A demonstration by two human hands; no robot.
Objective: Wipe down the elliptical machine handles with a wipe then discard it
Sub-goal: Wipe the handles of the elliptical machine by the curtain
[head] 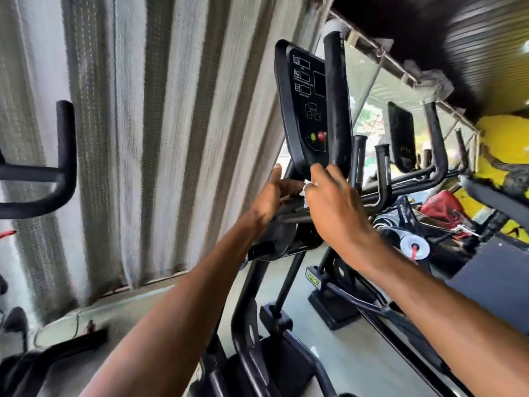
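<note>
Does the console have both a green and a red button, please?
Yes, a green button and red button sit together low on the console.

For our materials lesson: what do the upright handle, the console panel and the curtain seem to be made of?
Upright handle: probably foam or rubber padding, matt black, surface scuffed and grainy.
Console panel: likely hard plastic, smooth black with soft sheen and printed white markings.
Curtain: woven fabric, pale grey, hanging in folds with dotted texture.
</note>
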